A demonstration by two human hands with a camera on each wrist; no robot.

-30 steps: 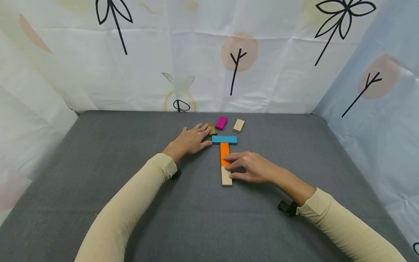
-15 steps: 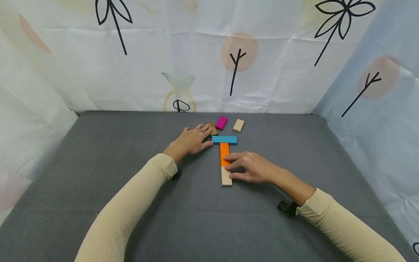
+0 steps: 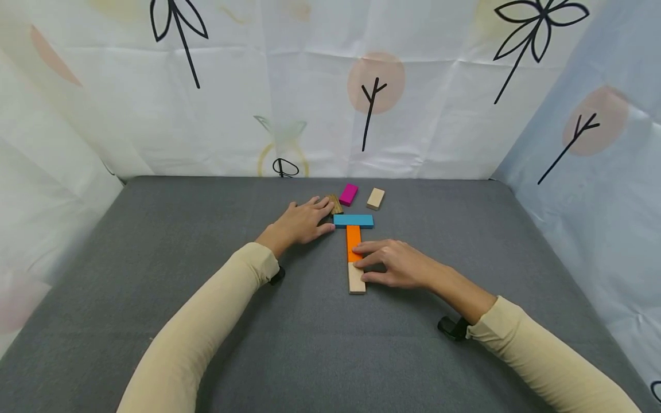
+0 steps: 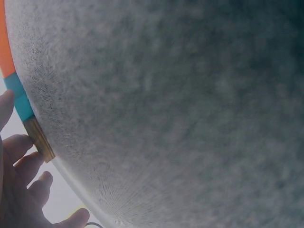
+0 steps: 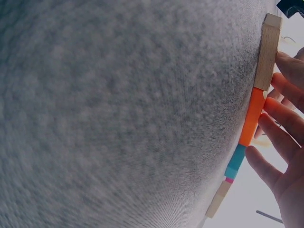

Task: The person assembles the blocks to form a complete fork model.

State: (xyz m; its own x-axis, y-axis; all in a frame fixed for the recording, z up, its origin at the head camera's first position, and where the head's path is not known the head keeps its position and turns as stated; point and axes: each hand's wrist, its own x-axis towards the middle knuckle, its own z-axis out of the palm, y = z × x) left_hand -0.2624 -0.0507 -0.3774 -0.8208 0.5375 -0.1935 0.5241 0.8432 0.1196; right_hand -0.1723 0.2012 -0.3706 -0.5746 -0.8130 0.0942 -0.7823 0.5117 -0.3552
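Note:
A blue wooden block [image 3: 353, 221] lies crosswise at the far end of an orange block [image 3: 353, 243]. Below that a pale wood block [image 3: 356, 279] continues the line, so the three form a T. My left hand [image 3: 300, 222] has its fingers spread, fingertips at a brown striped block [image 3: 335, 203] and thumb by the blue block's left end. In the left wrist view the brown block [image 4: 39, 140] lies close to the blue one. My right hand [image 3: 396, 264] rests its fingertips on the orange block and the pale block's right side, fingers loosely extended.
Behind the blue block lie a magenta block [image 3: 348, 194] and a small pale block [image 3: 375, 198]. All of them sit on a grey cloth surface [image 3: 289, 344]. Patterned white curtains [image 3: 320, 92] stand along its back and sides.
The brown block has turned slightly and shifted a little right under my left fingertips since a second ago. My right hand and the T of blocks stay in place.

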